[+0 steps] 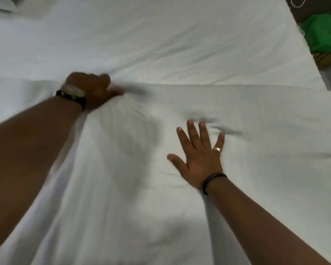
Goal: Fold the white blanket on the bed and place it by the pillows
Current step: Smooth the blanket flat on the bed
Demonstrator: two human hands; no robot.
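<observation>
White blanket (246, 121) cloth lies folded across the bed directly beneath me, its far edge running left to right. My right hand (200, 155) is nearest, fingers spread wide and palm flat on the upper layer, gripping nothing. My left hand (93, 88) reaches further, fingers curled closed at that far edge, apparently bunching the blanket; blur hides the exact hold. Beyond the edge the bed sheet (161, 35) extends onward. A pillow corner (0, 4) shows far left, so the carry goes that way, the left hand nearer.
</observation>
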